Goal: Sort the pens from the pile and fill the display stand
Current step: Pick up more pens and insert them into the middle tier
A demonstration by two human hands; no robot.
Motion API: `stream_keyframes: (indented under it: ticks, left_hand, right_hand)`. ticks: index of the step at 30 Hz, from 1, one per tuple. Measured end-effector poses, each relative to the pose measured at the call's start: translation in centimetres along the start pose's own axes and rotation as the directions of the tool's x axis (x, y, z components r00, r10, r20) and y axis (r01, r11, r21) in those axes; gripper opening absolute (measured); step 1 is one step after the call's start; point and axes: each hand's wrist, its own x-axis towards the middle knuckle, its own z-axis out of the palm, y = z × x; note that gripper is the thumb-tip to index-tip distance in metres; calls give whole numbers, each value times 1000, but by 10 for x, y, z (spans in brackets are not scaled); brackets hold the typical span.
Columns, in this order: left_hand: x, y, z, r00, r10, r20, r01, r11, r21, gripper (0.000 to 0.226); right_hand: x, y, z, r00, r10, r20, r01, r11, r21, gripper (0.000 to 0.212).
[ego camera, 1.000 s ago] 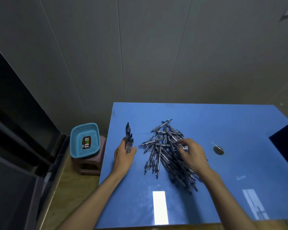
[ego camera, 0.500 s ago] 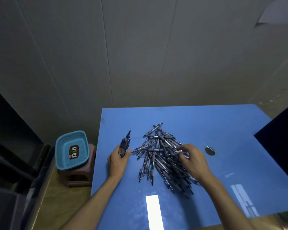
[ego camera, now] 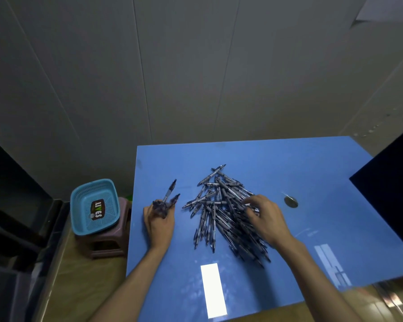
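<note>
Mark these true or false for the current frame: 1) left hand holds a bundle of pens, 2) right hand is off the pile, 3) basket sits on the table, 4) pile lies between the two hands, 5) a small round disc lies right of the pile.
1) True: the left hand grips a small bundle of pens.
2) False: the right hand rests on the pen pile, fingers curled among the pens.
3) False: the blue basket sits on a small stool left of the blue table.
4) False: only the left hand is apart from the pile; the right hand lies on its right part.
5) True: the round disc lies on the table right of the pile.
</note>
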Motion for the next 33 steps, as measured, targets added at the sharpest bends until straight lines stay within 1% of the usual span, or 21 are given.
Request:
stream_keyframes:
  ticks: [1,2,4,5,7,10,12,13,16,19,20,22,23,26,29,31,33]
  left_hand:
    - [-1,-5,-1,1000,16,19,-16,1000,25,14]
    - [-2,-6,-2,999,3,34,-4,1000,24,14]
    - [-2,2,-5,998,-54,23,55,998,-27,20]
    - [-1,6,-7,999,-49,1,49,998,-36,22]
    - [-1,10,-8,999,-35,4,35,999,-5,21]
    - [4,9,-7,994,-97,51,96,995,24,22]
    - [6,13,-10,992,-123,30,124,992,-13,25]
    - [7,17,-11,993,-114,36,115,993,-16,24]
    - [13,31,-13,990,-81,112,83,997,-10,25]
    - [22,46,-8,970,-111,214,128,990,-67,25]
    - [25,54,-5,959,-107,263,139,985,-104,27]
    - [28,74,3,934,-52,354,129,972,-197,34]
    - [29,87,7,920,-17,392,118,965,-233,33]
    - [22,131,19,873,70,482,106,939,-327,21]
    - [8,170,38,804,119,583,131,920,-369,18]
    - [-4,194,53,751,138,646,170,905,-391,22]
    - [-21,216,69,721,157,675,193,890,-413,24]
  right_hand:
    - [0,-1,0,1000,1,5,-1,1000,-3,20]
    - [0,-1,0,1000,5,8,-5,1000,-5,20]
    - [1,-1,-1,1000,8,6,-8,1000,-5,21]
    - [1,-1,-2,1000,7,4,-7,1000,-6,21]
    - [0,-2,-2,1000,5,0,-5,1000,-6,21]
    - [0,-4,-2,1000,13,-4,-13,1000,-4,20]
    - [-1,-6,-3,1000,18,-7,-18,1000,-5,20]
    - [0,-7,-3,1000,19,-8,-19,1000,-1,20]
    - [1,-12,-5,999,23,-23,-22,999,25,20]
    - [4,-17,-12,998,30,-52,-28,999,43,20]
    - [5,-18,-16,997,34,-66,-31,998,46,20]
    - [6,-17,-28,994,42,-97,-37,998,50,20]
    - [7,-14,-36,992,47,-115,-42,998,49,21]
    - [5,-1,-62,982,74,-175,-65,996,57,21]
    - [-2,18,-91,962,109,-250,-91,993,80,21]
    - [-9,34,-110,949,128,-287,-110,991,81,21]
    - [-18,53,-128,935,150,-321,-128,988,88,21]
